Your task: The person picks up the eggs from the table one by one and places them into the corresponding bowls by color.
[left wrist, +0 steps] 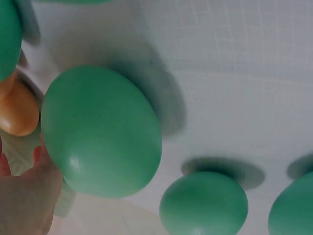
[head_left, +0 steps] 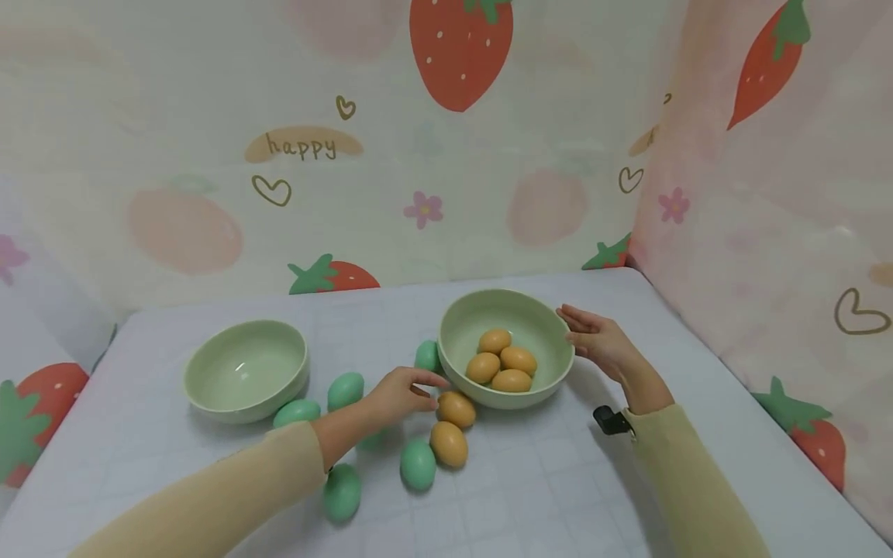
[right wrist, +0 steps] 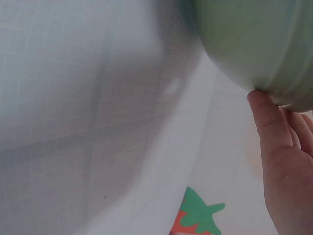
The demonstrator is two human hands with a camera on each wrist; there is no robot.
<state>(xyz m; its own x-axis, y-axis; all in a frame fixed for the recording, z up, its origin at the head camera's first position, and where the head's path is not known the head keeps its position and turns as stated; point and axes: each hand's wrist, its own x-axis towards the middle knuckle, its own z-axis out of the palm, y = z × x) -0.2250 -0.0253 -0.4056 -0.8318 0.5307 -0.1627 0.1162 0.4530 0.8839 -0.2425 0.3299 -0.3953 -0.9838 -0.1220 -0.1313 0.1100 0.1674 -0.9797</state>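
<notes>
A light green bowl holds several orange eggs. Against its right outer side rests my right hand, fingers fairly straight; the right wrist view shows the fingertips touching the bowl. My left hand reaches in from the left, its thumb and forefinger apart, just beside an orange egg at the bowl's front. A second orange egg lies nearer me. In the left wrist view a green egg partly covers the left hand.
At the left stands another light green bowl. Several green eggs lie about the left forearm, one green egg closer to me and another green egg beside the orange ones. Behind the white table hangs a strawberry-patterned curtain.
</notes>
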